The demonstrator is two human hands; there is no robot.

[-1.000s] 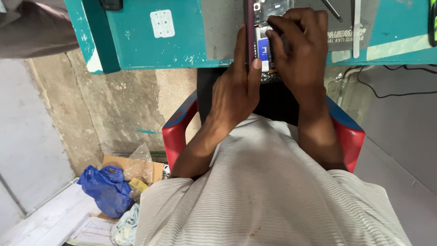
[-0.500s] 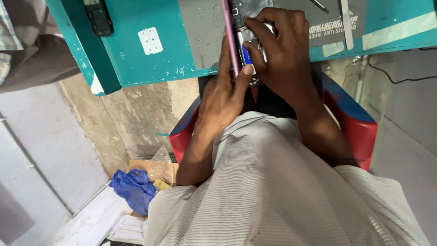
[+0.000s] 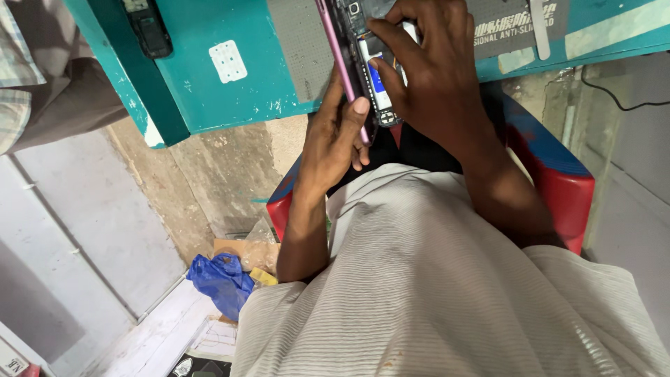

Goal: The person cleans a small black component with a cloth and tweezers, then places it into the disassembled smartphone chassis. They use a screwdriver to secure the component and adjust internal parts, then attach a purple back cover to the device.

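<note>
Head view: we look down on an opened phone [image 3: 363,63] with a pink-purple edge, held at the near rim of a teal workbench [image 3: 230,98], partly over a grey mat [image 3: 300,42].
Phone: back is off; we see the board and a blue-white part inside. Top end is cut by the frame.
Left hand [image 3: 335,136]: wrapped on the phone's left edge, thumb pressed along the pink rim, fingers curled underneath. Firm hold, as far as we can see.
Right hand [image 3: 433,73]: laid over the open back, fingers bunched, index tip [image 3: 380,66] pressing on the blue-white part. We cannot tell whether it pinches anything; no tool seen in it.
Bench, other items: dark handset [image 3: 146,28] at the left corner, small white blister strip [image 3: 228,61], pale tool [image 3: 539,31] at right on the mat.
Surroundings: red-blue chair [image 3: 558,181] under the person, blue bag [image 3: 223,279] on the floor, another person's checked sleeve [image 3: 21,70] at left.
Risk 1: phone hangs past the bench edge w/ no support below; a slack left grip would drop it to the floor.
Risk 2: hard finger pressure on exposed parts could bend or crack them.
Risk 3: any loose small part would fall off the rim into the lap or floor clutter.
</note>
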